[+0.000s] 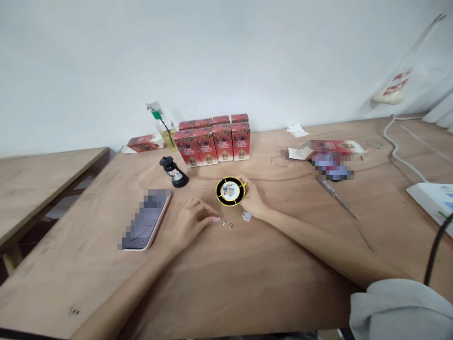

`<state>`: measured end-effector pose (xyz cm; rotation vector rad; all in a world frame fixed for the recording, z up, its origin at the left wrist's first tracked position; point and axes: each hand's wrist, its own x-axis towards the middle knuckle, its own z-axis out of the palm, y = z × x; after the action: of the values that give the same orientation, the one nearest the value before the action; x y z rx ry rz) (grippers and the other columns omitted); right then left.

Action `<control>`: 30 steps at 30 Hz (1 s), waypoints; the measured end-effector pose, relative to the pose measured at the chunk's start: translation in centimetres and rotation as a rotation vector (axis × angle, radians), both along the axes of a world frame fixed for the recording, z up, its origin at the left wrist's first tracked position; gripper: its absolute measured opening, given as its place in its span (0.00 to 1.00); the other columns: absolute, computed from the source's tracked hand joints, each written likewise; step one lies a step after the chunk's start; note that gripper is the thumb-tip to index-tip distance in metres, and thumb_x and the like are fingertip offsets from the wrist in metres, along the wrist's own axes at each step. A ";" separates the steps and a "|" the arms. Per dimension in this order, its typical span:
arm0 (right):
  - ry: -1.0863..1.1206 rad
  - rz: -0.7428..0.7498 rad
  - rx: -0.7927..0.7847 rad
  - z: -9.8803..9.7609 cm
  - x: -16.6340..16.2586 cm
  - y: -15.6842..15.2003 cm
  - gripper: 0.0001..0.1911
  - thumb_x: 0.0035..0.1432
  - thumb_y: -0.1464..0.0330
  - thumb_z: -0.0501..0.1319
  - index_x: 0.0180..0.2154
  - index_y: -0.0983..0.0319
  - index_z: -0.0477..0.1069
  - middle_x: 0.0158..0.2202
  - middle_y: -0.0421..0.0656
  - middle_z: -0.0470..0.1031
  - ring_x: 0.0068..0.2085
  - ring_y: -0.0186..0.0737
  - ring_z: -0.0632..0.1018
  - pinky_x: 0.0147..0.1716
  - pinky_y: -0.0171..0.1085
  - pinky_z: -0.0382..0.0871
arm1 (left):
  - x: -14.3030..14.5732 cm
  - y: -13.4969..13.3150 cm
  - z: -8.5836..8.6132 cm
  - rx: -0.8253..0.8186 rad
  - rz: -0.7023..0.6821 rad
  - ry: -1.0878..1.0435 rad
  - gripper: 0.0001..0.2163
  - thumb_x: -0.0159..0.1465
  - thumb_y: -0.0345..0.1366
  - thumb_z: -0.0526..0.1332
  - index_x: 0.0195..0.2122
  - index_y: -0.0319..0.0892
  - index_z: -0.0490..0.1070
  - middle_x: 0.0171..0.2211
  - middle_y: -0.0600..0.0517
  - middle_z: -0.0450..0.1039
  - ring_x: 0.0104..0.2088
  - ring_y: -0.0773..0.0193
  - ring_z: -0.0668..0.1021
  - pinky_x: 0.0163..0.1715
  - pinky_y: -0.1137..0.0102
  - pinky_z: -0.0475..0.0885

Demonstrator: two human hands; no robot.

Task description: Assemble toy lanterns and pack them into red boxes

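Observation:
My right hand (252,197) is closed around the edge of a small black-and-gold lantern (230,191). Its round underside faces me, with a white centre and metal contacts showing. Below it on the table lie two button batteries, one silver (224,222) and one duller (230,225). A small grey battery cover (247,216) rests beside them, under my right wrist. My left hand (193,219) hovers low by the batteries, thumb and fingers apart, with nothing visible between them. To the left stands a black lantern (173,172), upright.
Red gift boxes (214,144) stand in rows at the back, beside a pump bottle (164,127). A phone (146,219) lies left. On the right are an opened red box (327,148), a blurred-out item (332,166), a screwdriver (336,194) and a white cable (399,151).

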<state>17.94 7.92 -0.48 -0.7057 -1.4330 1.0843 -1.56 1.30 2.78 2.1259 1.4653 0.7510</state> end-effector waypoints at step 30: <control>-0.028 -0.047 -0.005 0.2 -0.1 0.0 0.16 0.41 0.64 0.68 0.31 0.60 0.66 0.30 0.39 0.73 0.35 0.39 0.73 0.38 0.38 0.67 | 1.6 0.6 3.1 0.134 0.208 -0.469 0.09 0.63 0.41 0.59 0.34 0.41 0.67 0.28 0.53 0.72 0.26 0.69 0.71 0.27 0.73 0.64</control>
<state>17.86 7.92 -0.33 -0.7577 -1.4310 1.0458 -0.01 1.88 5.86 1.7353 1.4132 1.3527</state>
